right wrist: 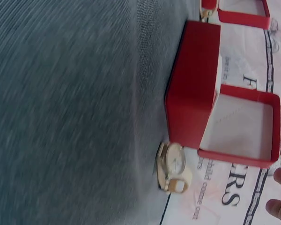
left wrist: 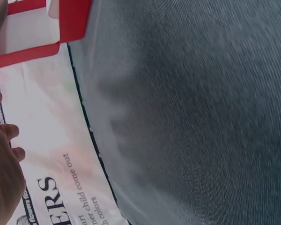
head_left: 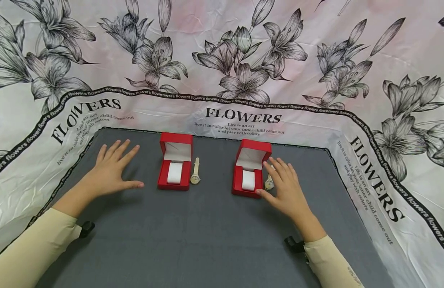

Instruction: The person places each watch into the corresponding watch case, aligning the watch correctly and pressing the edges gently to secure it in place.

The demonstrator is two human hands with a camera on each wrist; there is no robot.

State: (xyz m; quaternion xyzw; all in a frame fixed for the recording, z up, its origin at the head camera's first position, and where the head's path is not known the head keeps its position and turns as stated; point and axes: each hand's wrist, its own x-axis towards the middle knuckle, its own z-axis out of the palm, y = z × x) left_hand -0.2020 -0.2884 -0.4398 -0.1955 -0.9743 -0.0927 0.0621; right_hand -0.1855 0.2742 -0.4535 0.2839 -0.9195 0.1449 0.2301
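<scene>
Two red watch boxes stand with lids up on the grey cloth. The left box [head_left: 174, 182] and the right box [head_left: 237, 185] each hold a white cushion. A pale-strapped wristwatch [head_left: 195, 178] lies just right of the left box. The other wristwatch [right wrist: 174, 161], beside the right box, is partly covered by my right hand [head_left: 284, 186] in the head view. That hand has its fingers spread over the watch and the box's right side, holding nothing. My left hand [head_left: 114, 170], fingers and thumb apart, hovers left of the left box and grips nothing.
A grey cloth [head_left: 193, 248] covers the work surface. Around it runs a white border with "FLOWERS" lettering [head_left: 243, 115], and lily drawings fill the fabric behind. Black straps [head_left: 86, 229] sit at both wrists, by the beige sleeves [head_left: 38, 244].
</scene>
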